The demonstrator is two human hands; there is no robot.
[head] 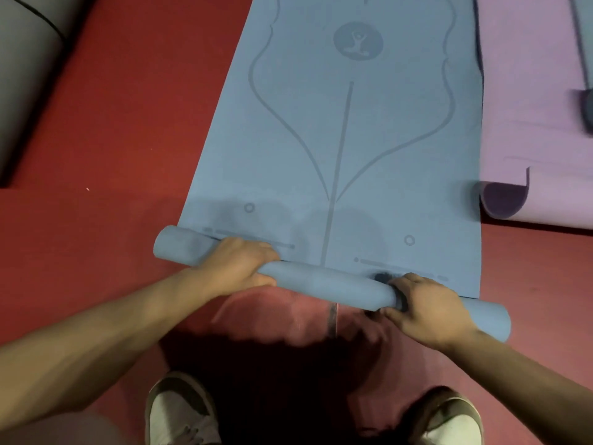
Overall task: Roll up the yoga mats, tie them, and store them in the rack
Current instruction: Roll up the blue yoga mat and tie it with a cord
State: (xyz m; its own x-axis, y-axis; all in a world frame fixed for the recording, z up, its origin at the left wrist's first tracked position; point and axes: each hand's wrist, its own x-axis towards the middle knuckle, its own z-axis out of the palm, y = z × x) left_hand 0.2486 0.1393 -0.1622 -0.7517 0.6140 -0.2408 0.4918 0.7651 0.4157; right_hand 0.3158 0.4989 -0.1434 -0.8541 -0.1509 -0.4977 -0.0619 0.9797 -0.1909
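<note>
- Two hands grip the rolled end of the blue yoga mat (359, 149), which lies flat on the red floor (128, 123) and stretches away from us.
- Our left hand (239, 264) sits on the roll left of the middle, fingers curled over the top and thumb underneath, closed around it.
- Our right hand (426, 308) clasps the roll near its right end, fingers wrapped over the far side.
- The roll is thin and runs slantwise, its left end further from us than its right.
- A purple mat (539, 107) lies just beside the blue one on the right, its near corner curled up.
- A grey mat (25, 59) lies well apart at the upper left.
- Our shoes (179, 412) stand near the roll.
</note>
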